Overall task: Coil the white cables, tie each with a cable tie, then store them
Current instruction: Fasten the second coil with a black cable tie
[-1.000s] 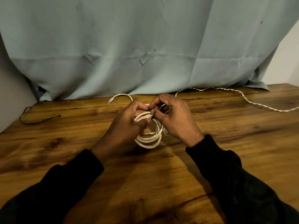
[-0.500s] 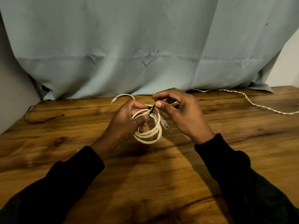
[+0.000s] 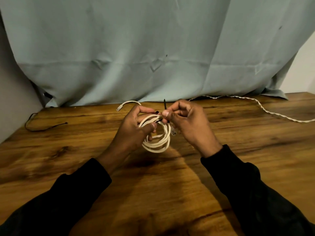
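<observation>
A coiled white cable (image 3: 158, 142) hangs in several loops just above the wooden table (image 3: 153, 193). My left hand (image 3: 133, 130) grips the top of the coil, thumb and fingers curled round the strands. One free cable end with a plug (image 3: 129, 103) arcs out behind that hand. My right hand (image 3: 187, 123) pinches a thin black cable tie (image 3: 165, 106) at the top of the coil; the tie's tail sticks up above the fingers. A second plug (image 3: 173, 132) dangles by the right palm.
A second white twisted cable (image 3: 265, 110) lies loose along the back right of the table. A thin black cable tie (image 3: 46, 127) lies at the back left near the wall. A pale blue-grey cloth (image 3: 153, 57) hangs behind the table.
My right hand has closed in on the coil's top and now pinches the black tie, whose tail points upward. The coil has stayed in my left hand.
</observation>
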